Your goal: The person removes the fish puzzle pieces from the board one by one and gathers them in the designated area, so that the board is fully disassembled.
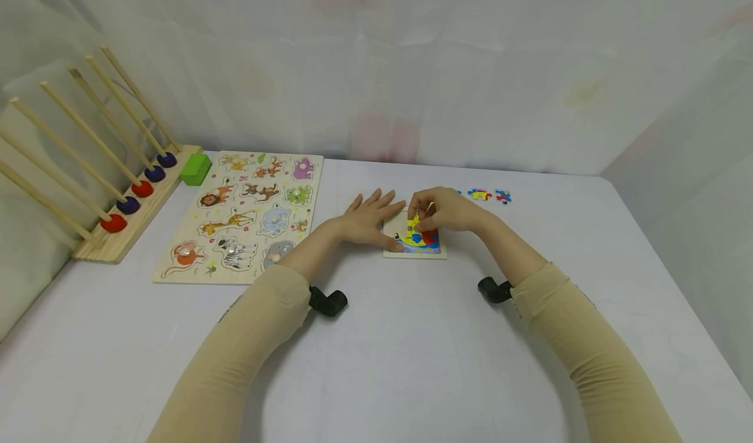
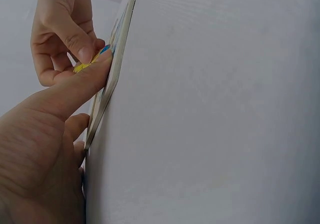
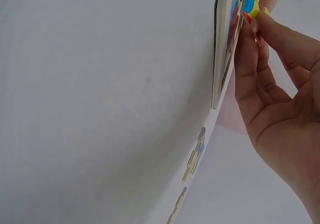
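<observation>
A small wooden jigsaw tray (image 1: 436,256), partly filled with blue, red and yellow picture pieces, lies flat on the table between both hands. My left hand (image 1: 361,225) is spread at its left side, fingers straight, with the thumb (image 2: 82,84) lying over the tray's near left part. From the right, my right hand (image 1: 455,210) pinches a yellow and blue jigsaw piece (image 3: 251,3) between thumb and fingers, close over the tray. In the left wrist view that piece shows just behind my left thumb. My fingers hide part of the tray's upper area.
Several loose jigsaw pieces (image 1: 480,195) lie behind my right hand. To the left is a large animal peg puzzle (image 1: 235,217). Beside it stand a green block (image 1: 196,169) and a wooden rack (image 1: 106,250) with tall rods and red and blue beads. A white cloth wall (image 1: 470,90) rises behind.
</observation>
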Demonstrator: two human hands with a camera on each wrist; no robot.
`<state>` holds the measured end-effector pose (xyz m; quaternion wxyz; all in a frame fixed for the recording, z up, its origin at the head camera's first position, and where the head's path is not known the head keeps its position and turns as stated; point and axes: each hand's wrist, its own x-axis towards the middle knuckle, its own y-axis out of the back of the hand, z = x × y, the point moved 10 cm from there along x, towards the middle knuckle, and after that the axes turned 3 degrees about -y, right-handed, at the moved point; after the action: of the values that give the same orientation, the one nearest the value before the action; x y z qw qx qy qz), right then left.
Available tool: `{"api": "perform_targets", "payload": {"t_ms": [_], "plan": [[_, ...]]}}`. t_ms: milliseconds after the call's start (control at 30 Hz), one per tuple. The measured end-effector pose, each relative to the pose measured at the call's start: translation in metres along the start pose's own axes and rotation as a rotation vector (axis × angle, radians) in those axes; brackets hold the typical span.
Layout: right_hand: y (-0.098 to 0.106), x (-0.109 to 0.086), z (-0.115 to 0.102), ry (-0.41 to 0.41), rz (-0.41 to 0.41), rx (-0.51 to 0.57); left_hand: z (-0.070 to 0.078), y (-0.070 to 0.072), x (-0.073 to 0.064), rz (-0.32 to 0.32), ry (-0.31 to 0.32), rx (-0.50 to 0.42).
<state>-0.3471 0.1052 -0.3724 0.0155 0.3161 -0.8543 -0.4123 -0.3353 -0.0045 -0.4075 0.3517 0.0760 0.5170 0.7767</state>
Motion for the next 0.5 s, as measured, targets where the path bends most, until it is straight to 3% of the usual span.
{"api": "perform_targets", "payload": {"t_ms": [233,500], "plan": [[0.009,-0.005,-0.004,-0.014,0.0,0.071,0.0,0.0,0.0,-0.003,0.003,-0.006],[0.043,-0.017,0.0,-0.01,0.07,0.215,0.001,0.0,0.0,-0.006,0.004,-0.001]]}}
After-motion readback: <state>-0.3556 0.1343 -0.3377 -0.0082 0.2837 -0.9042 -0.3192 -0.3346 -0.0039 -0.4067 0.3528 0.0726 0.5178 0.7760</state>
